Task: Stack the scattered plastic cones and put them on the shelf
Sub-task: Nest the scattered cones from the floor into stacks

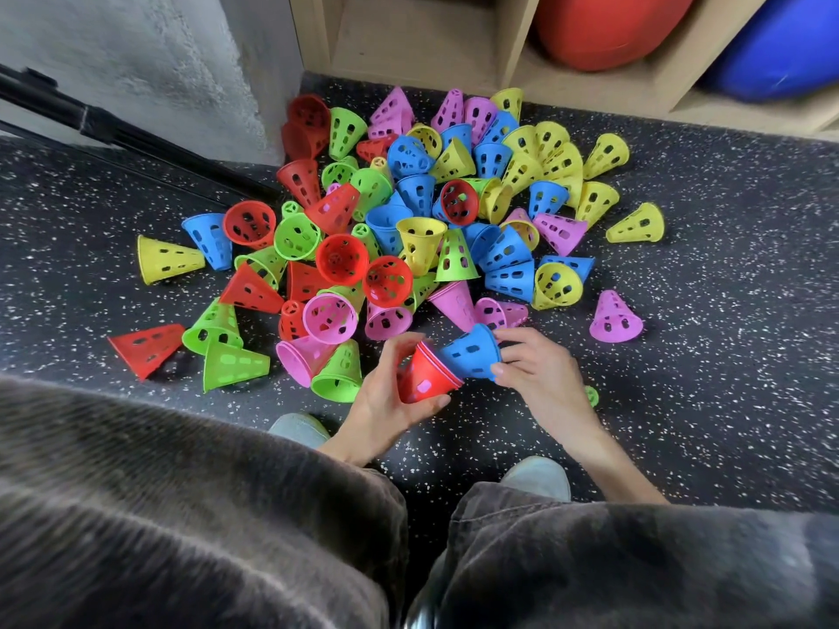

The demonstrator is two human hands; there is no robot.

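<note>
Cones [408,211] were found scattered from 9 to 2 o'clock. A red stack [424,379] was gripped by the left hand [386,401]; a blue cone [472,354], pinched by the right hand [535,370], was angled for nesting.

The person wears dark grey pants [635,565] made of soft, ribbed cloth. Both arms are bare, with no sleeves. The two shoes [538,478] are pale grey.

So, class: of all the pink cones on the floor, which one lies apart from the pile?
The pink cone at the right, alone on the speckled floor, touching no other cone.
</note>
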